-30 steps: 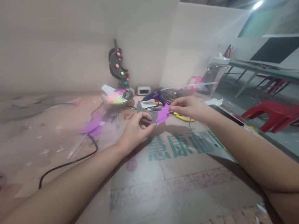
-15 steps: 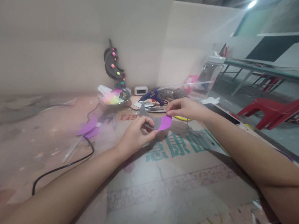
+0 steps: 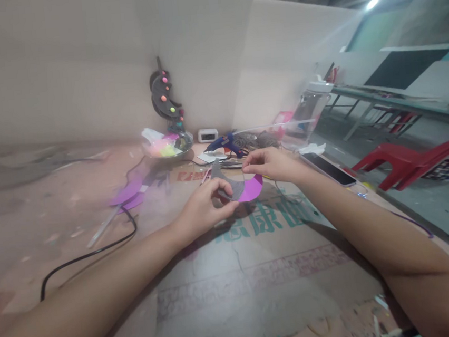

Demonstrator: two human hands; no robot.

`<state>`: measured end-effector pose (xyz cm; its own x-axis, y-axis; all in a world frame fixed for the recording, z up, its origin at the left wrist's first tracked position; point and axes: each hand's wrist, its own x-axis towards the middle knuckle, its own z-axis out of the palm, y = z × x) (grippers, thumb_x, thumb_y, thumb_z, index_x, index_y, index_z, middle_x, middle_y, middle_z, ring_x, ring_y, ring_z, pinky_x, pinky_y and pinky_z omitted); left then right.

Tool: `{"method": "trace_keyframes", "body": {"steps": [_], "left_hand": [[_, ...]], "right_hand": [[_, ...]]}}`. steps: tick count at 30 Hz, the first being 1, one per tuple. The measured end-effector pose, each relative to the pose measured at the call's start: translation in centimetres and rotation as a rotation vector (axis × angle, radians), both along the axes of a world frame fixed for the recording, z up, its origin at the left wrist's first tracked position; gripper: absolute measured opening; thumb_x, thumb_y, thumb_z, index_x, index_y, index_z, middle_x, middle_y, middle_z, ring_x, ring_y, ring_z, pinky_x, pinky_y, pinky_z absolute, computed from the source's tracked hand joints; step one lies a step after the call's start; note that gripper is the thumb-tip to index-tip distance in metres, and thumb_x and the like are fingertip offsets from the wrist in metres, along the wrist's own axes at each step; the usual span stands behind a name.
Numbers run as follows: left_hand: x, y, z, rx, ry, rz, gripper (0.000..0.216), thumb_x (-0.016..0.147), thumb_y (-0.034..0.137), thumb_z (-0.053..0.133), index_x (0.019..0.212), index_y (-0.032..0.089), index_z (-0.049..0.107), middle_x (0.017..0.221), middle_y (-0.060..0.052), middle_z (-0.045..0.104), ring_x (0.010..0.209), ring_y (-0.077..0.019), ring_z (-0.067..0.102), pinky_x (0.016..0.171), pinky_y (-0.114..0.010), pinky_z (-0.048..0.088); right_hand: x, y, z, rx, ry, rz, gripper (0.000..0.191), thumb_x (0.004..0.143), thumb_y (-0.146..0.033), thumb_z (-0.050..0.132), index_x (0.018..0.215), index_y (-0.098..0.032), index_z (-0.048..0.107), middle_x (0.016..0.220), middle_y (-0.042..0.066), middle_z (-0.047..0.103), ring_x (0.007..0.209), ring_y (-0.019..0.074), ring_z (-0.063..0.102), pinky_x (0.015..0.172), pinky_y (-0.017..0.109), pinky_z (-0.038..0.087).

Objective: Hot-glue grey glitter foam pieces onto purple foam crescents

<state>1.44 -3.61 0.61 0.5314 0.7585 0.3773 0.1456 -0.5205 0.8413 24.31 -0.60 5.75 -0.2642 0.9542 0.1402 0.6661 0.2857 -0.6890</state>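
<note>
My left hand [image 3: 208, 204] pinches a crescent-shaped piece between thumb and fingers above the cardboard. Grey yarn [image 3: 225, 177] covers the crescent's left part, while bare purple card [image 3: 252, 188] shows at its right end. Just above the purple end, my right hand [image 3: 269, 164] has its thumb and fingertips closed on a thin grey strand that runs down to the crescent. Behind the hands lie a blue glue gun [image 3: 222, 143] and bundles of grey yarn [image 3: 259, 141].
Printed cardboard [image 3: 243, 283] covers the tabletop. To the left are purple cutouts [image 3: 127, 193] and a black cable [image 3: 85, 252]. Toward the back stand a bowl [image 3: 169, 150], a white clock [image 3: 207, 135] and a clear jug [image 3: 310, 112]. A phone [image 3: 330, 170] lies right; a dark decorated crescent [image 3: 163, 97] leans by the wall.
My right hand has shifted slightly left, from the purple end toward the edge of the grey part. The purple end has tilted lower and shows more. The whole view has moved a little.
</note>
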Motion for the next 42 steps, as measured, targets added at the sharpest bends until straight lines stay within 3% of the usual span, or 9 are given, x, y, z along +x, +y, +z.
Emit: {"method": "trace_keyframes", "body": {"steps": [5,11,17,22,27,31,36,39,42], "left_hand": [[0.0,-0.1,0.0,-0.015,0.001,-0.003,0.019,0.077,0.03,0.063,0.085,0.019,0.05,0.085,0.0,0.054,0.07,-0.0108,0.056,0.065,-0.025,0.047],[0.0,0.4,0.2,-0.1,-0.036,0.039,0.022,0.074,0.028,0.065,0.083,0.019,0.047,0.08,0.002,0.052,0.067,-0.0103,0.055,0.059,-0.022,0.043],[0.0,0.5,0.6,-0.249,-0.107,0.009,0.025,0.072,0.026,0.066,0.082,0.02,0.044,0.067,0.006,0.048,0.056,-0.0076,0.048,0.051,-0.019,0.033],[0.1,0.1,1.3,-0.264,-0.144,0.026,0.024,0.073,0.025,0.065,0.082,0.021,0.043,0.063,0.007,0.047,0.053,-0.007,0.044,0.049,-0.018,0.03],[-0.1,0.1,2.1,-0.271,-0.166,0.042,0.026,0.073,0.026,0.066,0.081,0.02,0.042,0.062,0.008,0.044,0.052,-0.0067,0.041,0.05,-0.019,0.031],[-0.3,0.5,1.9,-0.137,-0.152,0.106,0.023,0.075,0.027,0.064,0.081,0.02,0.043,0.07,0.005,0.046,0.058,-0.0082,0.045,0.055,-0.021,0.035],[-0.8,1.5,1.0,0.14,-0.086,0.272,0.017,0.077,0.026,0.06,0.084,0.02,0.046,0.085,0.001,0.051,0.078,-0.0125,0.052,0.073,-0.025,0.042],[-0.9,2.0,0.2,0.163,-0.067,0.3,0.016,0.079,0.026,0.058,0.086,0.019,0.046,0.086,0.0,0.051,0.081,-0.0131,0.052,0.075,-0.026,0.043],[-0.9,2.2,-0.3,0.141,-0.072,0.268,0.008,0.082,0.023,0.053,0.085,0.019,0.047,0.086,-0.001,0.051,0.082,-0.0136,0.052,0.075,-0.026,0.043]], "right_hand": [[-0.8,0.1,-1.2,0.002,0.031,-0.007,0.016,0.075,-0.032,0.064,0.077,-0.016,0.067,0.068,0.001,0.064,0.06,0.0126,0.057,0.054,0.024,0.043],[-0.8,1.1,-2.8,0.166,-0.068,0.003,0.013,0.076,-0.026,0.062,0.076,-0.016,0.071,0.084,0.005,0.069,0.083,0.0175,0.06,0.075,0.03,0.045],[0.1,1.3,-2.3,-0.062,0.152,-0.061,0.018,0.074,-0.033,0.064,0.075,-0.015,0.066,0.074,0.002,0.066,0.065,0.0123,0.056,0.061,0.025,0.041],[0.9,1.3,-2.4,-0.195,0.347,0.0,0.024,0.071,-0.037,0.069,0.075,-0.014,0.062,0.069,-0.001,0.062,0.057,0.0082,0.05,0.056,0.022,0.038],[1.0,1.6,-3.6,-0.158,0.401,0.003,0.019,0.071,-0.033,0.067,0.074,-0.014,0.063,0.072,0.002,0.064,0.063,0.0113,0.055,0.061,0.024,0.042],[0.3,1.4,-3.2,-0.014,0.203,0.038,0.016,0.068,-0.025,0.068,0.081,-0.016,0.067,0.085,0.005,0.069,0.077,0.0172,0.06,0.072,0.029,0.046],[-0.2,0.8,-1.2,0.154,0.243,-0.134,0.018,0.07,-0.018,0.06,0.087,-0.018,0.065,0.087,0.003,0.068,0.077,0.0154,0.059,0.076,0.031,0.046],[-0.6,-0.1,-1.8,0.001,0.553,-0.118,0.018,0.074,-0.024,0.061,0.091,-0.017,0.062,0.079,0.002,0.065,0.063,0.0116,0.056,0.065,0.028,0.046],[-1.5,-1.3,-3.6,-0.192,0.777,-0.061,0.028,0.08,-0.043,0.06,0.09,-0.017,0.059,0.073,0.002,0.064,0.058,0.0113,0.056,0.056,0.026,0.045]]}}
